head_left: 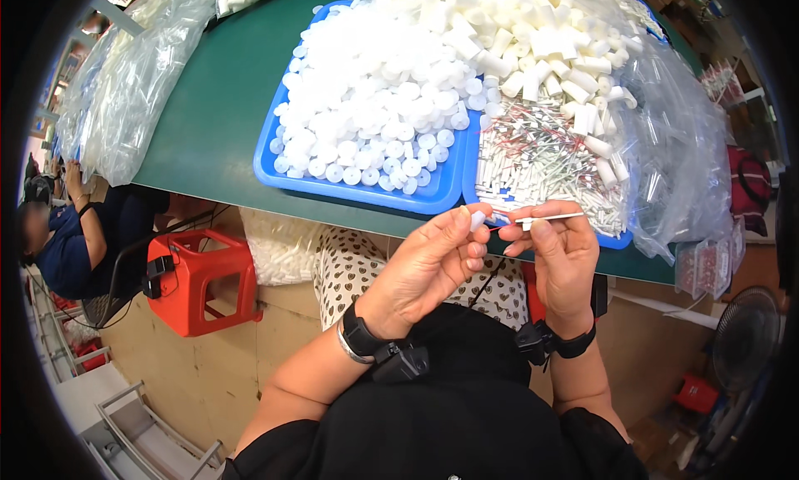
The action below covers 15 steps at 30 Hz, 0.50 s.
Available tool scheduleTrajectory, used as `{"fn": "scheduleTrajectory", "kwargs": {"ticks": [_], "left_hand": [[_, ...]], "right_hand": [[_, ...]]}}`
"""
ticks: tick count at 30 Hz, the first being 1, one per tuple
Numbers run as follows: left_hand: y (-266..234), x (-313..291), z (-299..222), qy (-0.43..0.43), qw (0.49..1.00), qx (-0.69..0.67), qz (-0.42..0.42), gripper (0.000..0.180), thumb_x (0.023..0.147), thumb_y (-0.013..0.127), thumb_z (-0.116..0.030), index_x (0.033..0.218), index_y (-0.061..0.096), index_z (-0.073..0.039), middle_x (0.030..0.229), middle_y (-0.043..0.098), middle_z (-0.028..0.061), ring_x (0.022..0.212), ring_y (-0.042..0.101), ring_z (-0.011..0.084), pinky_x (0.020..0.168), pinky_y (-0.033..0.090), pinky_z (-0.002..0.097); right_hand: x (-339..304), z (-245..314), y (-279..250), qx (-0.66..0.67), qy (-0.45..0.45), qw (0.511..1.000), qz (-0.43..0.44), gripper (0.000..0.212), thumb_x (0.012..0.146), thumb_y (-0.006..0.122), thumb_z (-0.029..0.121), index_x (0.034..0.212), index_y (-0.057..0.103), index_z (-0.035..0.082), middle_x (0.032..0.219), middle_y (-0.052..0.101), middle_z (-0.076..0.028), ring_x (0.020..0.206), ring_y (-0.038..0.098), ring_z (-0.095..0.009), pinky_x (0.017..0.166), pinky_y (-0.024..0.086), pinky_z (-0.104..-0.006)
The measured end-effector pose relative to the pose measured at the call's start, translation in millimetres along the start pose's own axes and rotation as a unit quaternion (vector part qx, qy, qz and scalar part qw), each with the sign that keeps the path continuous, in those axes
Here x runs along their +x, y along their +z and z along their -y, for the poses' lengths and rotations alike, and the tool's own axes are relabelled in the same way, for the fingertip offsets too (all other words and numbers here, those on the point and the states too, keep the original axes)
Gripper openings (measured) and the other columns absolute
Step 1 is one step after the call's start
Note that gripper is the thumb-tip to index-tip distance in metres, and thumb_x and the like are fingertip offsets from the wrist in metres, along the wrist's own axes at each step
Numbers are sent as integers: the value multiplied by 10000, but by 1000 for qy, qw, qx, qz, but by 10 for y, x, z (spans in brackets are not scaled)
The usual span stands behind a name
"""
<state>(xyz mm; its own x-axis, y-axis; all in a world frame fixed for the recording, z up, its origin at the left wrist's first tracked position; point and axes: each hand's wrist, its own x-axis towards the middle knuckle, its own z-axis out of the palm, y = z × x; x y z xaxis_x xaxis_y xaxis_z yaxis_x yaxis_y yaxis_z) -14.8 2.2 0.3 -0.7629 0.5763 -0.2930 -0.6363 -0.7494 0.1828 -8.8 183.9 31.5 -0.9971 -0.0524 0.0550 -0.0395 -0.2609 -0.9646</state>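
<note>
Below the near edge of the green tabletop (216, 139), at about six o'clock from the trays, we hold one thin white plastic stick with a red tip (545, 220) pinched in the right hand (559, 259), level and pointing toward nine o'clock. Our left hand (433, 264) is closed on one small white plastic cap (477, 220) at its fingertips, just beside the stick's tip. Both pieces look feather-light; the stick seems slender and likely bendy, so we judge it best gripped near the end being fitted, while the cap looks smooth and apt to slip. At twelve o'clock sit two blue plastic trays (268, 170), one heaped with white round caps (374, 97), the other with loose sticks (533, 160), too many to count.
</note>
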Motion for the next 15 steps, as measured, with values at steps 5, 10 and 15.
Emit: {"fn": "scheduleTrajectory", "kwargs": {"ticks": [5, 10, 15], "left_hand": [[-69, 9, 82, -24, 999, -45, 15, 350, 1025, 496, -345, 1193, 568, -47, 918, 631, 22, 778, 566, 78, 692, 495, 206], [-44, -10, 86, -24, 999, -37, 2, 317, 1023, 507, -327, 1176, 570, -57, 927, 637, 19, 782, 579, 78, 693, 503, 205], [-2, -16, 102, 0, 999, 12, -30, 320, 1033, 491, -311, 1207, 550, -49, 945, 613, 24, 774, 547, 79, 679, 483, 202]], "right_hand": [[-8, -31, 33, -72, -18, 997, -7, 143, 995, 538, 72, 1089, 544, -36, 1076, 669, -191, 928, 694, -209, 739, 583, -283], [-14, -47, 48, -103, -27, 994, -25, 149, 998, 534, 73, 1095, 545, -40, 1097, 667, -180, 958, 687, -209, 758, 577, -277], [-66, -67, 63, -169, -82, 982, -24, 153, 946, 601, 20, 1084, 572, -42, 1078, 678, -174, 929, 697, -211, 765, 578, -298]]}}
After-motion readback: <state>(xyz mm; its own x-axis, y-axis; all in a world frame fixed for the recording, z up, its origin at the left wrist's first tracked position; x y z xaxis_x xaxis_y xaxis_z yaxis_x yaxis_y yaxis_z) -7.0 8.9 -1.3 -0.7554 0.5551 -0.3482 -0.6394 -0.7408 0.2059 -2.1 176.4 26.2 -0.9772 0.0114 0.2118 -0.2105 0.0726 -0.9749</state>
